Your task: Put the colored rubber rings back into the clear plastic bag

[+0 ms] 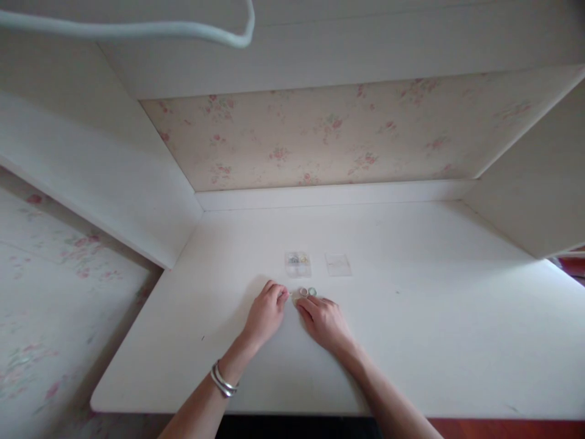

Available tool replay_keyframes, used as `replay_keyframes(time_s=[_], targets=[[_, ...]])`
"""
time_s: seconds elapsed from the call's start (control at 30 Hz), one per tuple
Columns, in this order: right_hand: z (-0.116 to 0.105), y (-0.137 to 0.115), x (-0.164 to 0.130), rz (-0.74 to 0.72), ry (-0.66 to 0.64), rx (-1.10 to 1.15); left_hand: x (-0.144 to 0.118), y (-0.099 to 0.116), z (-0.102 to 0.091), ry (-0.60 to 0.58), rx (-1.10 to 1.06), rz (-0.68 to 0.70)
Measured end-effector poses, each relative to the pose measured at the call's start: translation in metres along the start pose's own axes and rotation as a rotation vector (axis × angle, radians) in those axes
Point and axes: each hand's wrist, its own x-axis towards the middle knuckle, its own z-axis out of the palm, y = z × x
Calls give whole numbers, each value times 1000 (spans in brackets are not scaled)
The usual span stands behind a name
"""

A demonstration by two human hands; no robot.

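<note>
Left hand (267,312) and right hand (325,320) rest on the tabletop (411,341), fingers pinched narrow beside two small rings (308,292); whether anything is held cannot be told. Small clear box (298,263) lies just beyond. Risk: a nudge rolls the rings away.

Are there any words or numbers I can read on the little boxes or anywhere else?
None: no word, number or sign can be read anywhere.
The small clear box and the clear lid beside it show no print.
The tiny rings by the hands are too small to tell.
</note>
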Motion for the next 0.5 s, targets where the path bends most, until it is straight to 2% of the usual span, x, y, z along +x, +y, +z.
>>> replay_keyframes(time_s=[0.1, 0.23, 0.5], targets=[[-1, 0, 0, -12, 8, 11, 13, 4, -6, 59, -30, 27], [-1, 1, 1, -6, 29, 12, 42, 12, -11, 61, 9, 67], [0, -1, 3, -2, 49, -13, 95, 20, 10, 13, 134, 75]])
